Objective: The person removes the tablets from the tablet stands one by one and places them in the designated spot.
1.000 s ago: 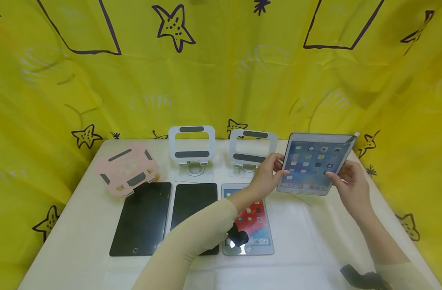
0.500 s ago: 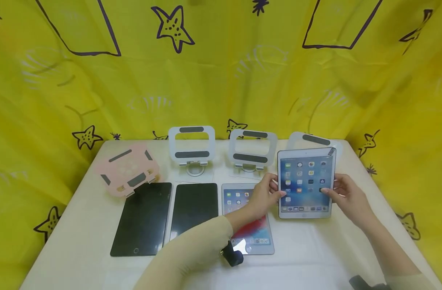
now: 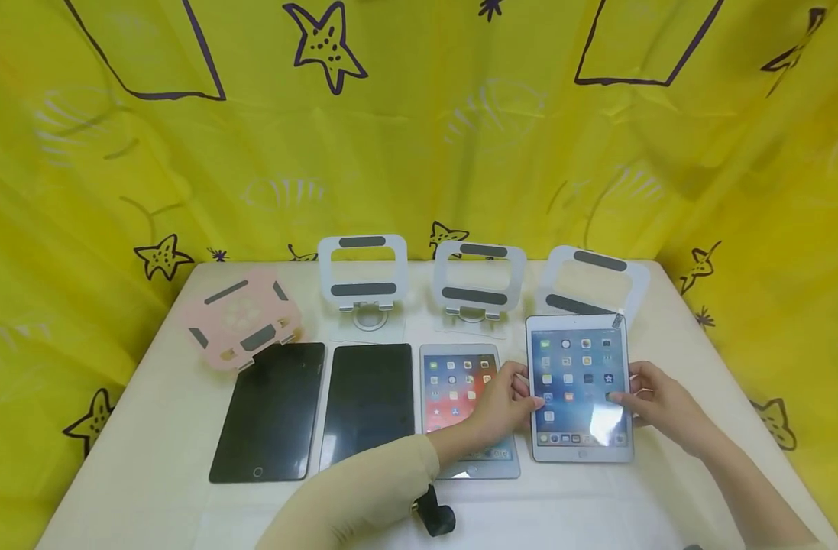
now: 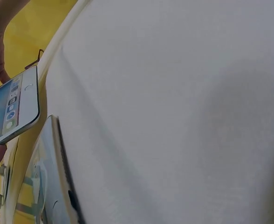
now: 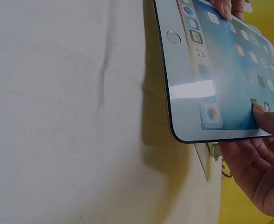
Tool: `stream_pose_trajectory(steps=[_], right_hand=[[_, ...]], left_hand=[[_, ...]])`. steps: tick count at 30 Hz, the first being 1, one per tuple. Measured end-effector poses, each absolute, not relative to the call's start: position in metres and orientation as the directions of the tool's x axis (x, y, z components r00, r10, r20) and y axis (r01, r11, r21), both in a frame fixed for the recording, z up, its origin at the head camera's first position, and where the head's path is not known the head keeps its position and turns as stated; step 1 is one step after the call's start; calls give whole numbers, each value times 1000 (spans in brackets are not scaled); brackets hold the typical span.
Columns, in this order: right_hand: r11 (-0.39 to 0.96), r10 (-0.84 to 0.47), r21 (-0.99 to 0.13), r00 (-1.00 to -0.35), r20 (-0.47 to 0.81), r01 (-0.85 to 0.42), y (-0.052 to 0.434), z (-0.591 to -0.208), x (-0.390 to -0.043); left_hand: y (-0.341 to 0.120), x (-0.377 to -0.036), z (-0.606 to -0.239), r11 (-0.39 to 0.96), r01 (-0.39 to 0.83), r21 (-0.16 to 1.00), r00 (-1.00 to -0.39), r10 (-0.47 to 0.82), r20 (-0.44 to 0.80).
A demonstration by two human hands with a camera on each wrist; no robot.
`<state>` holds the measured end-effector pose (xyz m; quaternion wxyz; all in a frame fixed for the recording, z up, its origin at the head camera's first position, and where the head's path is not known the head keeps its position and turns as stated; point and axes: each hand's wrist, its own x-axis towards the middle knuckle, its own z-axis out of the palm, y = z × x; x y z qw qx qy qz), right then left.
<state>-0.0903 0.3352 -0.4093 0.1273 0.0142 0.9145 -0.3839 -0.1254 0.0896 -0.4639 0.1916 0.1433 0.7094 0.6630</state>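
Note:
Both hands hold a white-bordered tablet with app icons on a blue screen. My left hand grips its left edge, thumb on the front and fingers behind. On the opposite edge, my right hand pinches it the same way, thumb over the screen. In the right wrist view the tablet is raised over the white cloth, casting a shadow. A small dark tag sits at its top right corner. Just behind it stands a white tablet stand, its lower part hidden by the tablet.
A white tablet with a red-blue screen lies under my left forearm. Two black tablets, one wide and one narrower, lie left of it. Behind stand a pink stand and white stands. A yellow curtain surrounds the table.
Both hands have brought the tablet toward me and down, from in front of the right white stand, which now shows behind it. The tablet has turned from slanted to nearly straight.

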Motion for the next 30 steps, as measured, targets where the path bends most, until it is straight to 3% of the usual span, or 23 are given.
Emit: stream_pose_trajectory(steps=[13, 23, 30], right_hand=[[689, -64, -648, -864, -500, 324, 340, -420, -89], [697, -89, -632, -834, -545, 338, 337, -430, -96], [699, -96, -624, -819, -566, 349, 336, -434, -110]], left_hand=[[89, -109, -469, 71, -222, 973, -864, 449, -229], [86, -109, -472, 111, -301, 947, -847, 426, -319], [86, -122, -476, 169, -252, 953, -860, 412, -300]])
